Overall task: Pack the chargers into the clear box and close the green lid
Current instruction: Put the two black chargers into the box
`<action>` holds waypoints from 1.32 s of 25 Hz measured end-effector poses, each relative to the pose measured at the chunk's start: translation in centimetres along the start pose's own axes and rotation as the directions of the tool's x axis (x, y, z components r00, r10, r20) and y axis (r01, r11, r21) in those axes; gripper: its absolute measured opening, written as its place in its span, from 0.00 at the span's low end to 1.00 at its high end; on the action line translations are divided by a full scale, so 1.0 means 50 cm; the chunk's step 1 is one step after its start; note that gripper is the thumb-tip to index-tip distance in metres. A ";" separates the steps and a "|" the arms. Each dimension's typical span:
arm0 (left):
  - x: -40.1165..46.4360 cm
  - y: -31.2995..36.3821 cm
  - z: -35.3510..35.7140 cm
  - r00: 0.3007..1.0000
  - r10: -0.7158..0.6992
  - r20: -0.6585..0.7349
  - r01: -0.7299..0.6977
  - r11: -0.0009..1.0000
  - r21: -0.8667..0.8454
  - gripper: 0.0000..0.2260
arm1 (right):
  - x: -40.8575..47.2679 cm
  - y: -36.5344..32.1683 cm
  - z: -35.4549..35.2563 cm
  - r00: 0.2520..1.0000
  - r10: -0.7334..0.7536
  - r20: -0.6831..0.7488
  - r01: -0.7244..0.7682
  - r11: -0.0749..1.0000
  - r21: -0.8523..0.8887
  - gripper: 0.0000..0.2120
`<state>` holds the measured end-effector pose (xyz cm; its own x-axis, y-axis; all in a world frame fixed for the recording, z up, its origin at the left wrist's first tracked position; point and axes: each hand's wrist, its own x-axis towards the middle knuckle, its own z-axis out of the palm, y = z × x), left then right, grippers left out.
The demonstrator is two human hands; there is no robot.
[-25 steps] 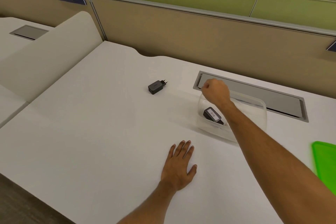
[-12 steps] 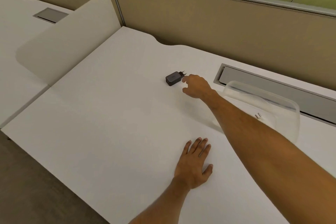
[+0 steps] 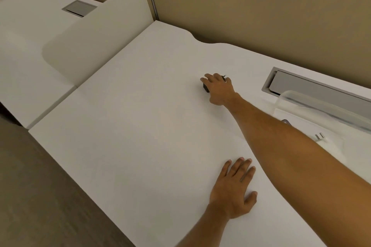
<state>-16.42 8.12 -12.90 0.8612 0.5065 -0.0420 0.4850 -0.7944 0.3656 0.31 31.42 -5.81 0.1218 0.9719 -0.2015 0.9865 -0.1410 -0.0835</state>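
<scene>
My right hand (image 3: 218, 90) reaches across the white desk (image 3: 140, 136) and lies over a small black charger (image 3: 205, 88). Its fingers wrap the charger, which still rests on the desk. Only a dark corner and the plug prongs show. The clear box (image 3: 321, 110) stands at the right, behind my forearm. Inside it lie a white charger (image 3: 320, 137) with metal prongs and a sliver of a dark charger (image 3: 286, 122). My left hand (image 3: 234, 188) rests flat on the desk near me, fingers spread. The green lid is out of view.
A grey cable tray (image 3: 313, 90) is recessed in the desk behind the box. A beige partition wall (image 3: 261, 16) runs along the far edge. A rounded white divider (image 3: 96, 38) stands at the left, with another desk beyond it. The floor lies below the near left edge.
My right hand left the clear box, travelled left to the black charger and now covers it with closing fingers. The view swung left, so the green lid dropped out of sight. My left hand stayed flat.
</scene>
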 end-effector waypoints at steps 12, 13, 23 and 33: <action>0.001 -0.003 0.004 1.000 -0.015 0.026 0.016 0.999 -0.044 0.28 | 0.011 -0.017 0.025 0.992 -0.101 -0.078 0.062 0.915 -0.399 0.19; 0.003 -0.003 0.006 0.999 -0.017 0.035 0.018 0.999 -0.032 0.28 | 0.008 -0.012 0.023 0.991 -0.109 -0.083 0.066 0.909 -0.412 0.18; 0.005 -0.005 0.005 0.999 -0.007 0.052 0.006 1.000 0.011 0.29 | -0.038 0.040 -0.003 0.960 -0.192 -0.203 0.097 0.910 -0.404 0.18; -0.006 0.000 -0.016 0.999 0.036 -0.038 -0.033 0.997 0.074 0.27 | -0.184 0.126 -0.154 0.753 0.321 -0.574 -0.068 0.907 0.416 0.25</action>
<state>-16.79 8.21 -12.15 0.8715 0.4904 0.0066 0.4666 -0.8332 0.2967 6.24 23.06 3.03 0.4710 0.7952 0.3818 0.8404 -0.2729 -0.4683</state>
